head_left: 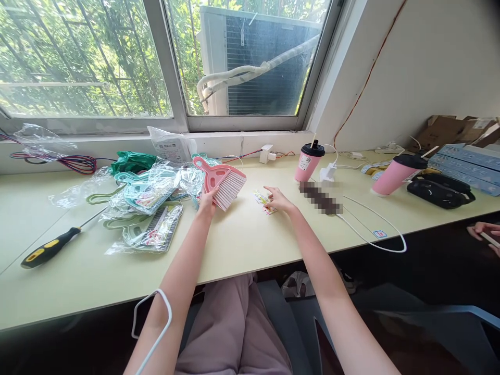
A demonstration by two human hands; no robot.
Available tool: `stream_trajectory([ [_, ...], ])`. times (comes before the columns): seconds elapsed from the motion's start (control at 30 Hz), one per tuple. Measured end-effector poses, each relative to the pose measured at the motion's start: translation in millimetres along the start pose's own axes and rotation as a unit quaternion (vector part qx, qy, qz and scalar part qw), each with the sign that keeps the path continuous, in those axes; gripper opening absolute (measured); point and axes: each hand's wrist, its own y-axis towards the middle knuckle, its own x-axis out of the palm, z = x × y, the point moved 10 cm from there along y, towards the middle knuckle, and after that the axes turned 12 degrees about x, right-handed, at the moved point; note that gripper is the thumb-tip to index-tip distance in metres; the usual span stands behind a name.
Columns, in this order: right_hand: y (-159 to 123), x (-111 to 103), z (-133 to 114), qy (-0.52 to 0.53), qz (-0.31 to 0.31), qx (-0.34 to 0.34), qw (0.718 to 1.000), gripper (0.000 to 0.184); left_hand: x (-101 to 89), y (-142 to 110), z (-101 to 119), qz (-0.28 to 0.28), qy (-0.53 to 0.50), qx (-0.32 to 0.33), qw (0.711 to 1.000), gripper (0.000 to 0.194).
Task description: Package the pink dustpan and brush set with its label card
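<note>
A pink mini dustpan with a white-bristled brush (pixel 224 179) is held up over the table by my left hand (pixel 208 202), which grips its lower left edge. To its right, my right hand (pixel 280 200) reaches over a small printed card (pixel 265 202) lying on the tabletop, fingers stretched out. Whether those fingertips touch the card, I cannot tell. Left of my left hand lie several plastic-wrapped dustpan sets in green and teal (pixel 142 229), heaped together.
A screwdriver (pixel 52 247) lies at the left. Pink cups (pixel 307 164) stand at the back right, near a white charger and its cable (pixel 402 242). A black case (pixel 441 191) and blue boxes (pixel 464 169) sit farther right. Another person's hand (pixel 486 232) shows at the right edge.
</note>
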Motion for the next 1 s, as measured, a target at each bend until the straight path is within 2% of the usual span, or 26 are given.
stream_trajectory([
  [0.1, 3, -5, 9, -0.039, 0.023, 0.04, 0.998, 0.08, 2.5, -1, 2, -0.011, -0.001, 0.008, 1.0, 0.053],
  [0.23, 1, -1, 7, -0.076, 0.01, 0.045, 0.996, 0.043, 4.7, -2, 7, -0.016, 0.005, 0.028, 0.999, 0.056],
  [0.3, -1, -2, 5, -0.081, 0.031, 0.049, 0.995, 0.03, 3.5, -2, 9, -0.007, 0.018, 0.035, 0.999, 0.056],
  [0.4, -3, -10, 8, -0.093, 0.087, 0.073, 0.989, 0.044, 5.3, -3, 11, -0.012, 0.032, 0.046, 0.998, 0.057],
  [0.47, -2, -12, 11, -0.101, 0.091, 0.085, 0.987, 0.05, 6.8, -4, 12, -0.019, 0.04, 0.052, 0.998, 0.059],
  [0.63, 5, -16, 21, -0.059, 0.052, 0.088, 0.993, 0.034, 9.7, -7, 14, -0.027, 0.059, 0.05, 0.997, 0.062],
  [0.83, 0, -27, 23, -0.089, 0.088, 0.078, 0.989, 0.037, 10.6, -8, 14, -0.026, 0.066, 0.05, 0.996, 0.062],
  [0.9, -3, -24, 20, -0.05, 0.075, 0.079, 0.993, 0.036, 10.5, -7, 14, -0.026, 0.064, 0.052, 0.996, 0.064],
  [1.0, -9, -13, 2, 0.094, 0.019, 0.055, 0.994, 0.031, 11.3, -7, 16, -0.029, 0.063, 0.066, 0.995, 0.066],
])
